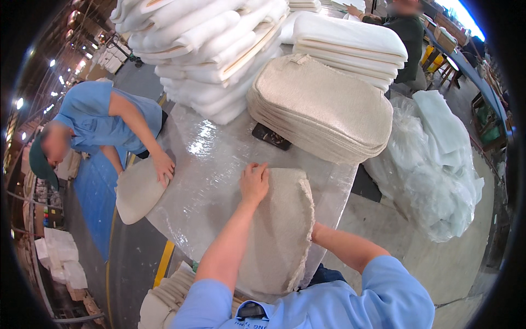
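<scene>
A beige, oblong fabric pad [279,219] lies lengthwise in front of me on the plastic-covered table [203,181], its right edge ragged and slightly raised. My left hand [255,183] rests on the pad's upper left side, fingers stretched toward its far end. At the ragged edge is my right hand [316,232], its fingers hidden behind or under the fabric. Just beyond the pad stands a neat stack of similar beige pads [323,104], with a dark flat device [271,136] partly beneath its near left side.
A tall pile of white padding [203,49] and a folded white stack [350,44] stand at the back. To the left, a co-worker [109,118] handles another beige pad [141,189]. Crumpled clear plastic [427,164] bulges at right; more beige pieces [164,301] sit lower left.
</scene>
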Tool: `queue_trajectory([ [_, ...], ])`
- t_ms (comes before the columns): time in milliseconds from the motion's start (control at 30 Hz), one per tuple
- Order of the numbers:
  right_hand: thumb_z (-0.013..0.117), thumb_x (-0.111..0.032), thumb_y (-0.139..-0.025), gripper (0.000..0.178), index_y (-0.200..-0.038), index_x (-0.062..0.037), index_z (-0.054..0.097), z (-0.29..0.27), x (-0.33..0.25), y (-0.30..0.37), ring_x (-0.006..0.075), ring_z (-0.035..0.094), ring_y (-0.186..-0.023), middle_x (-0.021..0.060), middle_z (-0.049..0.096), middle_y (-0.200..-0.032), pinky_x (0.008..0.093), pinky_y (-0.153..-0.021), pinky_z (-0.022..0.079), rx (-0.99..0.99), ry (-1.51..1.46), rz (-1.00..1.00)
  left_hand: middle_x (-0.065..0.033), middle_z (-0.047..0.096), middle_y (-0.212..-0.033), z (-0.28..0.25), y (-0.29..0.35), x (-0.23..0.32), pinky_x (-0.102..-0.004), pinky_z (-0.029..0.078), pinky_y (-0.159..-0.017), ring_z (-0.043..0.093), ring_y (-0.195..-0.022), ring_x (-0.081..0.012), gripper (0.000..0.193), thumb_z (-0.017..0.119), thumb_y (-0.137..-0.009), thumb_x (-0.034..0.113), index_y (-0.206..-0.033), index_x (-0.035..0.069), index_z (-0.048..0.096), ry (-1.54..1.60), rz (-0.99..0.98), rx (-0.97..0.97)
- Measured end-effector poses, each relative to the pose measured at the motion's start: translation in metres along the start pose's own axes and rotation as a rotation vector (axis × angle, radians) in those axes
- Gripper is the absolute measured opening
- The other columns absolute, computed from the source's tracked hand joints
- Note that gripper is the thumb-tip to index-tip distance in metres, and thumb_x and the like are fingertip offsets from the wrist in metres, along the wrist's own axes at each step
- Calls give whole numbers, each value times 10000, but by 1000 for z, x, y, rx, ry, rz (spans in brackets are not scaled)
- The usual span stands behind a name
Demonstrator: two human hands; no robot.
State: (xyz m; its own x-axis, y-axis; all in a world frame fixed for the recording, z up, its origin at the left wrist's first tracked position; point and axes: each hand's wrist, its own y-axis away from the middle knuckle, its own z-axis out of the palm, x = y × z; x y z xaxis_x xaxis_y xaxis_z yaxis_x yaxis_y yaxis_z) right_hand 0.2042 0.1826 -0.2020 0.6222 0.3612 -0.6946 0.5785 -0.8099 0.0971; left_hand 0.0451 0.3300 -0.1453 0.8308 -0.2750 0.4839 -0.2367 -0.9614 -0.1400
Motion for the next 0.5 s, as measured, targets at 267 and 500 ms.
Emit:
queue_trajectory([
  [267, 565, -384, -921, 506, -1368, -158, 636, 5, 4, 7, 317, 471, -1404, 139, 579, -1461, 478, -1194, 341, 10, -25, 19, -123, 652, -1256, 20, 1, -9, -481, 427, -1043, 564, -1171, -354, 371, 472, -1060, 363, -1314, 205, 692, 44, -40, -67],
  [500, 564, -384, -922, 509, -1373, -160, 632, 11, 2, 10, 316, 470, -1404, 136, 578, -1464, 478, -1194, 340, -3, -34, 13, -110, 659, -1245, 17, 1, -5, -481, 425, -1040, 567, -1161, -344, 370, 466, -1063, 359, -1301, 192, 695, 12, -44, -56],
])
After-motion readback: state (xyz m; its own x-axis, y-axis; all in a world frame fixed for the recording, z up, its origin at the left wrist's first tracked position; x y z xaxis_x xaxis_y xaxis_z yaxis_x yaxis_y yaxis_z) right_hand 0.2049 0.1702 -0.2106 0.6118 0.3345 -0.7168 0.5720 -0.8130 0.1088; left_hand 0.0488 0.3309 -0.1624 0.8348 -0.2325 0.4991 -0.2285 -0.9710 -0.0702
